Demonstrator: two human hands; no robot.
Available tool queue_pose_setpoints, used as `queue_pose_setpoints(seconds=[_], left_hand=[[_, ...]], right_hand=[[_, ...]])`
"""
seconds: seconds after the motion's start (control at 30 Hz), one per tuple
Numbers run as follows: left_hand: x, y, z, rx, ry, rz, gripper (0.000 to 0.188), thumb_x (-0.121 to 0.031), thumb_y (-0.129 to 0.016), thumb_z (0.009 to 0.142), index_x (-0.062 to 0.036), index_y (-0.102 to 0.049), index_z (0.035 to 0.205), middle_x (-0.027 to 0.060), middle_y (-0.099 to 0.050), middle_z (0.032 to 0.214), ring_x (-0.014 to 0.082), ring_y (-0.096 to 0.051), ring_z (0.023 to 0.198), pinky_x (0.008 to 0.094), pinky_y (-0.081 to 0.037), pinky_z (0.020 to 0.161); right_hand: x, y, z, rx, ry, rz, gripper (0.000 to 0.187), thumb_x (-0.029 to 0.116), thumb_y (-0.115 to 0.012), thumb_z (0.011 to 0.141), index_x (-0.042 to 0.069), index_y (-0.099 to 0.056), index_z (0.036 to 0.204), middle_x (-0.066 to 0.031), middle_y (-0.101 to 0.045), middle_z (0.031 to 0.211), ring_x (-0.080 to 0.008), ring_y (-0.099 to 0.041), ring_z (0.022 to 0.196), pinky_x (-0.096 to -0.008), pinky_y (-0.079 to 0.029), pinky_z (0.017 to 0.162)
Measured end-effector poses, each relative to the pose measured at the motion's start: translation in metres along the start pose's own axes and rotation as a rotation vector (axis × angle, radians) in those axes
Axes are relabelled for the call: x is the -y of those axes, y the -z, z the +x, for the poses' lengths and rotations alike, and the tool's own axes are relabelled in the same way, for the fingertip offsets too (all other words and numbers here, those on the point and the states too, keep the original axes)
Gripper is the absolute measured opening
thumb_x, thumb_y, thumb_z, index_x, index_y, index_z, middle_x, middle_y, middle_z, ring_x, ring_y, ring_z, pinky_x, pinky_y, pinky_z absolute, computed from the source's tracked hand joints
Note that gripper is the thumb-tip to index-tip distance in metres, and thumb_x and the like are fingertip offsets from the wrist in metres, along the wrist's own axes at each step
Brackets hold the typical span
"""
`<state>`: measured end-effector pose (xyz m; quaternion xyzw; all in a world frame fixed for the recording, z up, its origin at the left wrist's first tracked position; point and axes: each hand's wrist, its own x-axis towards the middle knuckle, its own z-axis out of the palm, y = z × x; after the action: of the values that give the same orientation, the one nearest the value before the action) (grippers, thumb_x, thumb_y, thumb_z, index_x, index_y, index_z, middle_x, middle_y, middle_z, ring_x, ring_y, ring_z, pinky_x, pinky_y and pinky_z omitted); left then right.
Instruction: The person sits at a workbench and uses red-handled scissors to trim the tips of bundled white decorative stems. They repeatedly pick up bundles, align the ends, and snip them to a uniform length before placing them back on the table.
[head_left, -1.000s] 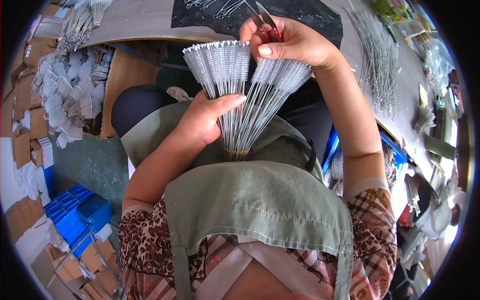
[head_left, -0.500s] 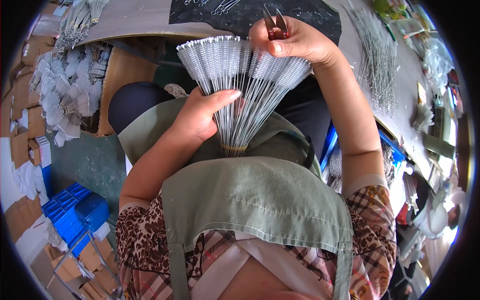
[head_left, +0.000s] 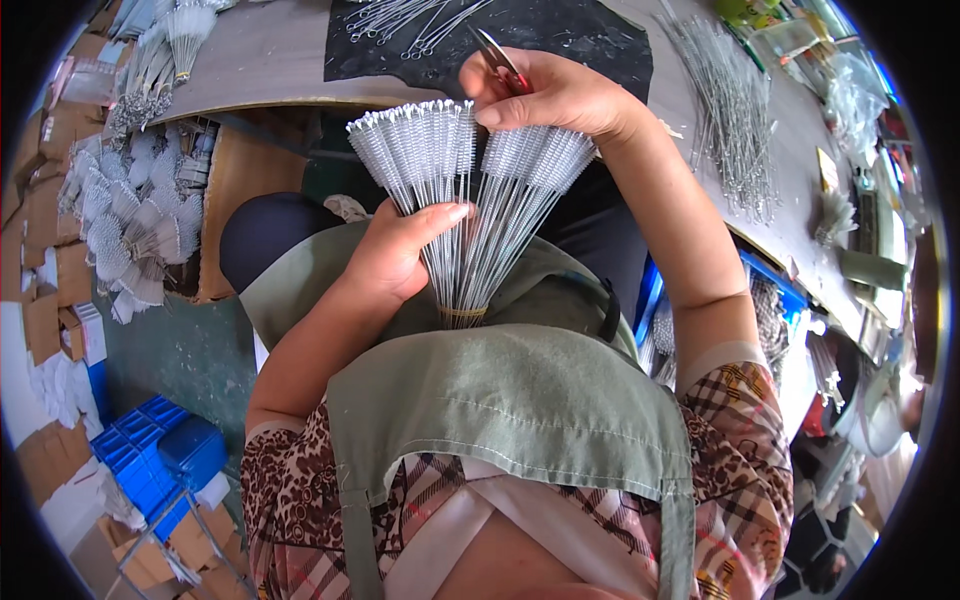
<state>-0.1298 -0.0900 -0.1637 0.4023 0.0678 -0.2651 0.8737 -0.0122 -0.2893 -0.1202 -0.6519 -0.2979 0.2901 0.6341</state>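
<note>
A bundle of thin wire-handled brushes point(head_left: 418, 158) with white bristles fans out above my lap, its handles gathered by a band near my apron. My left hand point(head_left: 398, 245) is closed around the wire stems on the left side, thumb across the front. Above the right part of the fan, my right hand point(head_left: 555, 95) holds small red-handled scissors point(head_left: 503, 66), blades pointing up and left. Its thumb and fingertips are by the brush tips; whether they touch a brush is unclear. A gap splits the fan into two groups.
A black sheet point(head_left: 560, 35) with wire loop-ended pieces point(head_left: 430, 35) lies on the table ahead. More wire brushes point(head_left: 735, 120) spread at the right. An open cardboard box point(head_left: 245, 165) and brush bundles point(head_left: 140, 215) stand at left, above a blue plastic crate point(head_left: 150, 445).
The fan has parted, opening a gap between its left and right groups. My right hand has shifted left, and the scissors now tilt more to the left.
</note>
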Motion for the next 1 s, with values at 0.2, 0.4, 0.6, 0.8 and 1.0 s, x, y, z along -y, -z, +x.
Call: queue_pose_setpoints(seconds=[0.2, 0.4, 0.6, 0.8, 1.0], left_hand=[[0.001, -0.006, 0.002, -0.025, -0.048, 0.067, 0.018, -0.007, -0.057, 0.078, 0.0009, -0.058, 0.095, 0.0097, -0.062, 0.088, 0.0184, -0.061, 0.078, 0.0329, -0.05, 0.071], [0.002, -0.003, 0.001, 0.002, -0.01, 0.008, 0.023, -0.002, -0.058, 0.078, 0.0036, -0.057, 0.1, 0.0104, -0.062, 0.095, 0.0166, -0.061, 0.083, 0.0303, -0.049, 0.076], [0.008, -0.01, 0.01, 0.047, -0.045, 0.021, 0.023, 0.0, -0.06, 0.076, 0.0009, -0.058, 0.099, 0.0074, -0.061, 0.091, 0.0148, -0.06, 0.079, 0.0296, -0.049, 0.073], [0.006, -0.01, 0.012, 0.111, -0.032, -0.049, 0.032, 0.0, -0.059, 0.078, 0.0022, -0.053, 0.109, 0.0106, -0.06, 0.098, 0.0192, -0.06, 0.087, 0.0342, -0.048, 0.078], [-0.005, -0.016, -0.001, -0.035, -0.021, 0.223, 0.034, -0.003, -0.058, 0.078, 0.0025, -0.053, 0.111, 0.0117, -0.06, 0.103, 0.0213, -0.058, 0.092, 0.0346, -0.047, 0.08]], right_hand=[[-0.01, 0.011, 0.003, 0.159, 0.043, 0.028, 0.023, 0.028, -0.068, 0.078, 0.007, -0.061, 0.082, 0.0037, -0.056, 0.074, -0.0065, -0.051, 0.075, -0.0225, -0.04, 0.073], [-0.012, 0.01, 0.007, 0.046, 0.095, -0.039, 0.034, 0.038, -0.049, 0.091, 0.007, -0.058, 0.081, 0.003, -0.055, 0.072, -0.0072, -0.051, 0.07, -0.0231, -0.041, 0.069], [0.01, 0.001, 0.004, -0.59, 0.189, -0.038, 0.015, 0.018, -0.046, 0.091, 0.004, -0.044, 0.086, 0.0019, -0.04, 0.065, -0.0074, -0.038, 0.056, -0.0211, -0.034, 0.052], [0.112, -0.065, -0.058, -0.301, 0.977, 0.174, 0.021, 0.031, -0.041, 0.092, 0.015, -0.048, 0.081, -0.0016, -0.046, 0.06, -0.0152, -0.042, 0.05, -0.0293, -0.032, 0.045], [0.178, -0.105, -0.082, -0.217, 1.557, 0.058, 0.004, 0.018, -0.052, 0.084, 0.019, -0.056, 0.085, 0.005, -0.045, 0.056, -0.0092, -0.041, 0.045, -0.0216, -0.033, 0.044]])
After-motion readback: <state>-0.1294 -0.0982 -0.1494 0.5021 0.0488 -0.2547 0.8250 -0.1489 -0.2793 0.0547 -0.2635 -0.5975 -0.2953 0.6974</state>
